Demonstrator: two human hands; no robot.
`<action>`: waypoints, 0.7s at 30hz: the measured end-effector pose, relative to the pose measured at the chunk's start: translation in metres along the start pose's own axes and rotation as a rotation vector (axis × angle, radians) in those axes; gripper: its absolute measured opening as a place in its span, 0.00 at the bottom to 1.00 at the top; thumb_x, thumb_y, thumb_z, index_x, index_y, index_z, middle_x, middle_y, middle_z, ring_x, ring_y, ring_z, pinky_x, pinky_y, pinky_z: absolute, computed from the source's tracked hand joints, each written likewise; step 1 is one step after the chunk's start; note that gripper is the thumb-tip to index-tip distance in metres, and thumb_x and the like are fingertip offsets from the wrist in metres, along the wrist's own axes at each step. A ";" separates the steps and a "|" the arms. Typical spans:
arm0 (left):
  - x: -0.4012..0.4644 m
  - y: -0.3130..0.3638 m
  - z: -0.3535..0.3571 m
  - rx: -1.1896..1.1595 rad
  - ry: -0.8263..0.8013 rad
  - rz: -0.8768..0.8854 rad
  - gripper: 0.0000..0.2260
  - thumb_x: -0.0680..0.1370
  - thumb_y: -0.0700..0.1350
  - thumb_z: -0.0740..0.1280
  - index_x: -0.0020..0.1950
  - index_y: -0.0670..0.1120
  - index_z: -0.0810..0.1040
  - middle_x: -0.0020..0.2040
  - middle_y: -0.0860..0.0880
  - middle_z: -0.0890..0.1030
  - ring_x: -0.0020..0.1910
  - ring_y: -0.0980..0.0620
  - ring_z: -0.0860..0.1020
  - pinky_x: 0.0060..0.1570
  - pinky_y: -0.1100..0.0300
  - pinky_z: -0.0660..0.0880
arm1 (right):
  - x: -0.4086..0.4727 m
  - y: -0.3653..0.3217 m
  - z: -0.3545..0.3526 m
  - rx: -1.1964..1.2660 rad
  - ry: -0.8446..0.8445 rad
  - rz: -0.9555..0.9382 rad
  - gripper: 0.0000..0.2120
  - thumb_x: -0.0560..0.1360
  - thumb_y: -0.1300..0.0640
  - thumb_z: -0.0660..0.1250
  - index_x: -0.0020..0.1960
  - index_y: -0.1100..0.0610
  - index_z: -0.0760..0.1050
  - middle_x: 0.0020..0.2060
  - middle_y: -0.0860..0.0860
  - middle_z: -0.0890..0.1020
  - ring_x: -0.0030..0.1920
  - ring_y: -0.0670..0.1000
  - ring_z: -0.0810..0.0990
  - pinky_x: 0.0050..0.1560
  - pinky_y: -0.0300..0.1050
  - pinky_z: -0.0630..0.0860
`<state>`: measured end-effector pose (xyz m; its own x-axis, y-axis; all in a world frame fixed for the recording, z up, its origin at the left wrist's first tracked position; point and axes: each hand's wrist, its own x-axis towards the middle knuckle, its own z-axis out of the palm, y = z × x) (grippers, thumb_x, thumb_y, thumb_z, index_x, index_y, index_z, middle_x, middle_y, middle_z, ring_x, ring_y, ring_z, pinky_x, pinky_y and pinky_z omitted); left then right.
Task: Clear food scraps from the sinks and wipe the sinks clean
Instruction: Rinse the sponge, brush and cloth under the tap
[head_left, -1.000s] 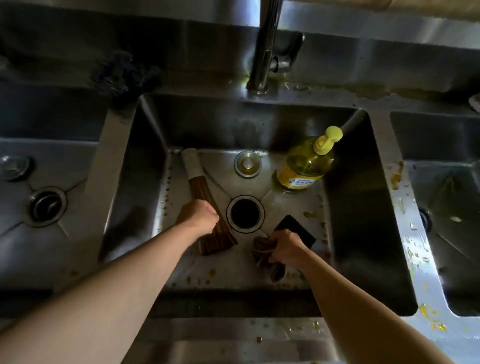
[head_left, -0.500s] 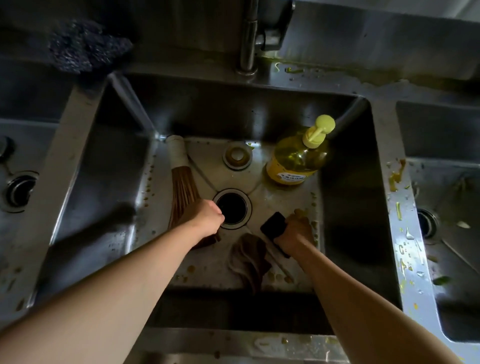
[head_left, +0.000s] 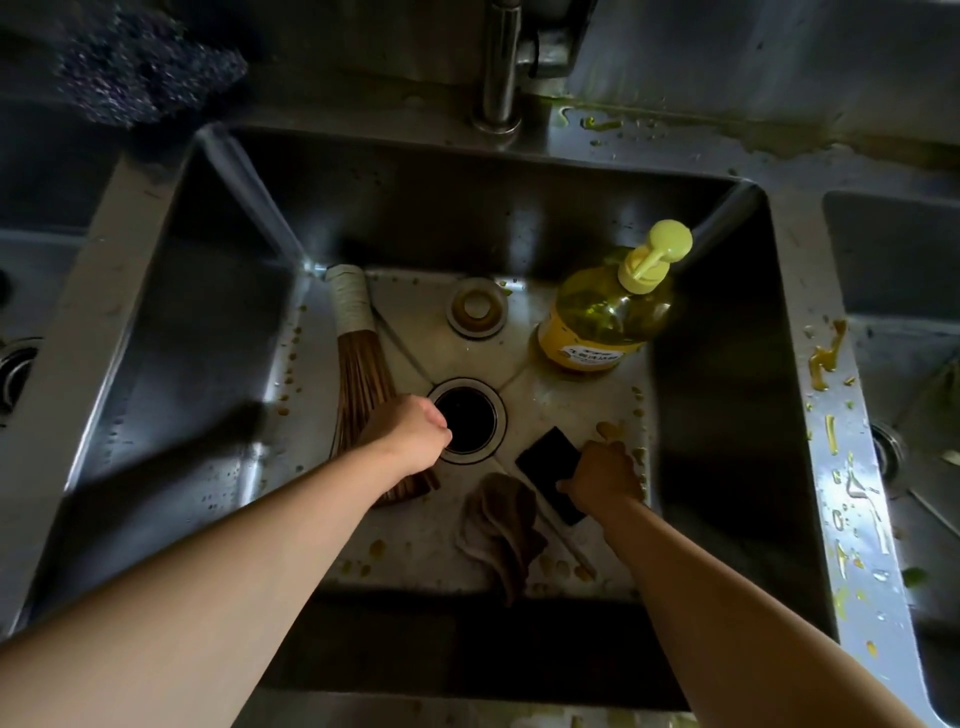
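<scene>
At the upper left of the frame a dark steel-wool scourer (head_left: 140, 67) sits on the ledge behind the sinks, and a left basin with its drain (head_left: 15, 366) shows at the left edge. The middle sink (head_left: 218, 322) fills most of the picture. Along the left of its floor lies a bamboo brush (head_left: 358, 353), its white-wrapped handle pointing to the back corner and its splayed bristles toward the lower centre. The left hand (head_left: 413, 434) reaches in from the lower left, fingers curled into a fist over the bristle end of the brush, beside the open drain hole (head_left: 467, 418); whether it truly grips the brush cannot be told. Behind the drain lies a round metal stopper (head_left: 477, 307), and above it the tap (head_left: 501, 67) rises from the back ledge. A crumpled brown cloth (head_left: 501, 530) lies loose on the sink floor in the lower centre, between the two arms. To its right, the right hand (head_left: 602, 478) pinches a black sponge (head_left: 548, 457) against the floor, among yellowish food scraps (head_left: 610, 430). A yellow pump bottle of dish soap (head_left: 608, 312) stands upright in the back right corner. More scraps (head_left: 826, 358) streak the divider at the right, beyond which lies the right basin (head_left: 914, 405).
</scene>
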<state>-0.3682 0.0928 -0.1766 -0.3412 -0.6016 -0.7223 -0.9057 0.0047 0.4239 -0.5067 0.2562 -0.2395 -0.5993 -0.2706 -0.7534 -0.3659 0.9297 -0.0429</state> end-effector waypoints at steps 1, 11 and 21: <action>-0.001 0.000 -0.003 -0.006 0.003 0.001 0.04 0.75 0.44 0.68 0.42 0.52 0.76 0.51 0.48 0.82 0.52 0.47 0.80 0.54 0.55 0.78 | -0.001 -0.002 -0.003 0.031 -0.021 -0.022 0.23 0.75 0.51 0.68 0.65 0.61 0.69 0.66 0.59 0.69 0.65 0.59 0.71 0.64 0.52 0.71; -0.029 -0.004 -0.053 -0.095 0.030 0.055 0.06 0.75 0.42 0.69 0.41 0.51 0.75 0.50 0.47 0.80 0.51 0.47 0.80 0.55 0.55 0.77 | -0.054 -0.051 -0.056 0.208 0.200 -0.174 0.17 0.73 0.58 0.67 0.62 0.53 0.72 0.55 0.58 0.80 0.53 0.60 0.79 0.46 0.49 0.77; -0.058 0.008 -0.097 -0.147 0.056 0.165 0.08 0.75 0.43 0.69 0.39 0.53 0.74 0.49 0.46 0.81 0.50 0.45 0.80 0.54 0.51 0.78 | -0.118 -0.085 -0.108 0.452 0.331 -0.324 0.20 0.74 0.65 0.65 0.64 0.57 0.66 0.57 0.59 0.78 0.57 0.61 0.77 0.56 0.59 0.77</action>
<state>-0.3306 0.0503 -0.0779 -0.4636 -0.6457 -0.6067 -0.7907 -0.0075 0.6122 -0.4823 0.1819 -0.0762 -0.7231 -0.5506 -0.4170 -0.2723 0.7821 -0.5605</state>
